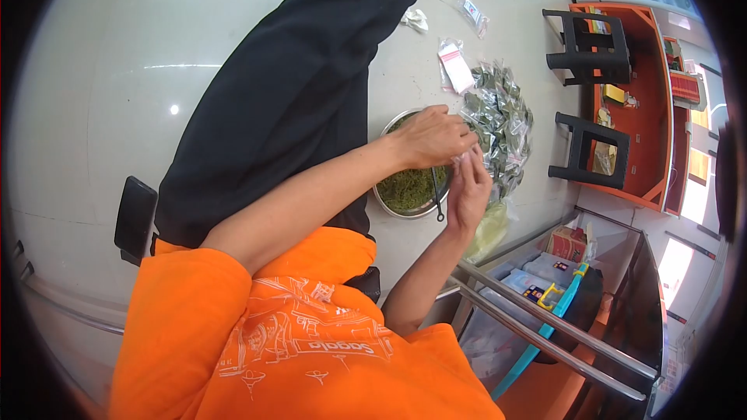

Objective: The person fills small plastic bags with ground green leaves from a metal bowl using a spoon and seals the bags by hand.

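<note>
My left hand (433, 137) is closed, back upward, with its fingertips meeting those of my right hand (469, 187). Between them, both pinch a small clear plastic bag (461, 158), mostly hidden by the fingers. Just below the hands stands a round metal bowl (406, 213) of shredded green leaves (411, 189). A thin dark-handled utensil (438, 201) leans over its rim; its other end is hidden. Beyond the hands lie several small clear bags filled with green leaves (504, 120), heaped on the floor.
Near the heap lie a pack of flat bags (456, 68), another clear packet (472, 15) and a crumpled white piece (415, 20). A yellowish plastic bag (489, 232) rests beside the bowl. Black stools (587, 148), an orange cabinet (647, 101) and a metal-railed rack (545, 327) stand to the right.
</note>
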The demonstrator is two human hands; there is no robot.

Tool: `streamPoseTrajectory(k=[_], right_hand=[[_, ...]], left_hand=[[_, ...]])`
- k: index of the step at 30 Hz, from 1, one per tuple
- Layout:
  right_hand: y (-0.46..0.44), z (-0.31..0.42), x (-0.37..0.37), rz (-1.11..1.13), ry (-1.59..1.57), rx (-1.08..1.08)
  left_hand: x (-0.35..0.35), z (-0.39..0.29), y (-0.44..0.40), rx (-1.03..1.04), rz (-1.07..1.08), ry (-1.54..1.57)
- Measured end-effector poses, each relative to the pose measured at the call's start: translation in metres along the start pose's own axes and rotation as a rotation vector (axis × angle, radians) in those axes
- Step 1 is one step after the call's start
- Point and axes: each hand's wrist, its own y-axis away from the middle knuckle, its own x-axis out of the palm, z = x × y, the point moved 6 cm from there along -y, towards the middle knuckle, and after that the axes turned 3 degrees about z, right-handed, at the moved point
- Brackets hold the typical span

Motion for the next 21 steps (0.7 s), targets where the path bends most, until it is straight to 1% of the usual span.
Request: streamPoseTrajectory(k=[1, 2, 3, 4, 5, 6, 7, 9, 10, 11, 13, 17, 19, 20, 21], right_hand=[[0.006, 0.0, -0.004, -0.034, -0.156, 0.037], [0.008, -0.005, -0.016, -0.029, -0.155, 0.04], [0.011, -0.015, -0.042, -0.117, 0.086, 0.023], [0.017, -0.026, -0.065, -0.208, 0.327, 0.006], [0.023, -0.041, -0.078, -0.213, 0.33, 0.008], [0.029, -0.047, -0.084, -0.167, 0.807, -0.072], [0.035, -0.052, -0.084, -0.11, 1.282, -0.152], [0.045, -0.065, -0.087, -0.106, 1.255, -0.115], [0.048, -0.071, -0.085, -0.094, 1.225, -0.077], [0.048, -0.072, -0.083, -0.095, 1.223, -0.076], [0.047, -0.07, -0.082, -0.091, 1.246, -0.09], [0.038, -0.058, -0.081, -0.027, 1.201, -0.134], [0.039, -0.053, -0.094, -0.108, 1.193, 0.06], [0.04, -0.042, -0.09, -0.139, 1.295, -0.089], [0.04, -0.04, -0.09, -0.138, 1.297, -0.09]], left_hand=[[-0.005, 0.001, 0.0, -0.004, -0.002, -0.002], [-0.009, 0.01, -0.001, -0.096, 0.022, 0.039], [-0.012, 0.019, 0.0, -0.186, 0.048, 0.082], [-0.013, 0.024, -0.001, -0.187, 0.049, 0.085], [-0.013, 0.037, 0.0, -0.319, 0.055, 0.127], [-0.011, 0.047, 0.001, -0.447, 0.062, 0.171], [-0.006, 0.052, 0.003, -0.44, 0.065, 0.177], [-0.002, 0.069, 0.016, -0.527, -0.028, 0.067], [-0.005, 0.068, 0.022, -0.561, 0.011, -0.011], [-0.01, 0.068, 0.022, -0.56, 0.013, -0.013], [0.006, 0.078, 0.03, -0.837, 0.402, 0.173], [0.004, 0.075, 0.03, -0.902, 0.449, 0.215], [0.001, 0.076, 0.031, -0.92, 0.378, 0.239], [0.001, 0.076, 0.03, -0.921, 0.375, 0.241], [0.001, 0.076, 0.03, -0.921, 0.37, 0.247]])
